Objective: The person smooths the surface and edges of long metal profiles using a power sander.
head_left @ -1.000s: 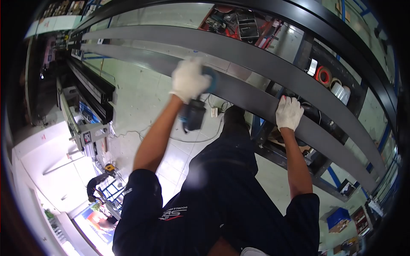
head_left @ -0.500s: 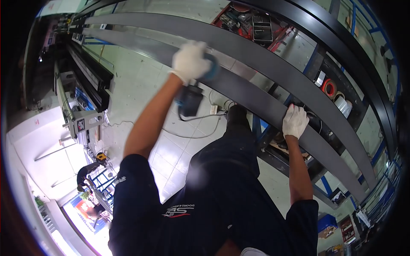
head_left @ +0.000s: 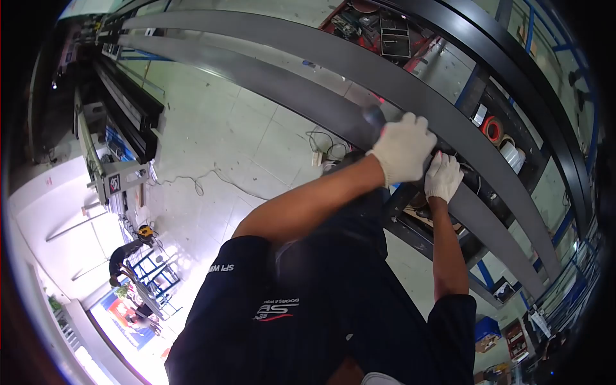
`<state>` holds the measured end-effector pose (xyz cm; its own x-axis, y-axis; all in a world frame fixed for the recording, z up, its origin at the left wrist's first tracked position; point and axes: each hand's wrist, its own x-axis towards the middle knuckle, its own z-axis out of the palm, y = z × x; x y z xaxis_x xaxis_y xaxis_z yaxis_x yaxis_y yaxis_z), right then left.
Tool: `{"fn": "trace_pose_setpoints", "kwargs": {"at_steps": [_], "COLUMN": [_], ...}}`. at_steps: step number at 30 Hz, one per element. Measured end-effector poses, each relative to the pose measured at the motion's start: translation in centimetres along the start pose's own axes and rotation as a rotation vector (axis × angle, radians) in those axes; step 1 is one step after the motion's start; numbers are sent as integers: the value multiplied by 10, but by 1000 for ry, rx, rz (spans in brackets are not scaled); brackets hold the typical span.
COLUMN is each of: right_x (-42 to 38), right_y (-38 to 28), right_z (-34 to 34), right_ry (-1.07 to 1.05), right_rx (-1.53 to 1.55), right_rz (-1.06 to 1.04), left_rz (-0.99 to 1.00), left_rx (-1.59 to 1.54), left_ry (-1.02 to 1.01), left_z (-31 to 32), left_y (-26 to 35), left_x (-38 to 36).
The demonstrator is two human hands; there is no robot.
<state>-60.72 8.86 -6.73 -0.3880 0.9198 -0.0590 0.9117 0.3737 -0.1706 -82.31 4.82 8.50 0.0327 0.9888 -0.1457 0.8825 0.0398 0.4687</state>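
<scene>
My left hand (head_left: pixel 404 151), in a white glove, is closed on a dark blue power tool (head_left: pixel 373 115), smeared by motion and mostly hidden behind the hand. The tool is at the near long grey strip (head_left: pixel 282 86). Just to its right, my right hand (head_left: pixel 444 176), also gloved, is closed over the same strip, fingers on its upper face and wrist at the near edge. The hands are close together. A second grey strip (head_left: pixel 385 74) runs alongside, farther from my body.
Black profiles (head_left: pixel 507 58) lie beyond the strips. A red tool tray (head_left: pixel 340 16) and a red tape roll (head_left: pixel 493 129) are under and behind them. A cable (head_left: pixel 199 183) crosses the floor. Another person (head_left: pixel 122 256) bends over a blue frame at lower left.
My left hand has moved right along the near strip with the tool, from mid-strip to beside my right hand. My right hand has stayed in place on the strip.
</scene>
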Motion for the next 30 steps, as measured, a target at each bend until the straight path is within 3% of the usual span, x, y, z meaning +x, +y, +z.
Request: {"fn": "trace_pose_setpoints", "kwargs": {"at_steps": [4,9,12,15,17,21,25,27,30], "right_x": [-2,-2,0,-1,0,2,-2,-3,-4], "right_y": [3,-4,-4,-5,-6,-7,-4,0,4], "right_z": [1,-4,-4,-3,-4,-5,-4,0,1], "right_ry": [8,24,32,48,50,30,33,40,34], "right_rx": [-2,-20,-38,-36,-30,-26,-12,1,22], "right_rz": [-6,2,1,2,3,3,-19,-21,-43], "left_rz": [-56,-350,-582,-618,-540,-276,-134,-90,-145], "left_rx": [85,311,268,288,285,214,66,22,28], "left_ry": [-8,106,97,106,131,141,53,53,-25], "left_z": [-13,-81,-125,-134,-119,-64,-9,7,-5], "left_y": [-22,-173,-267,-296,-268,-135,-12,12,-1], "left_x": [1,-23,-54,-67,-63,-39,-24,-24,-34]}}
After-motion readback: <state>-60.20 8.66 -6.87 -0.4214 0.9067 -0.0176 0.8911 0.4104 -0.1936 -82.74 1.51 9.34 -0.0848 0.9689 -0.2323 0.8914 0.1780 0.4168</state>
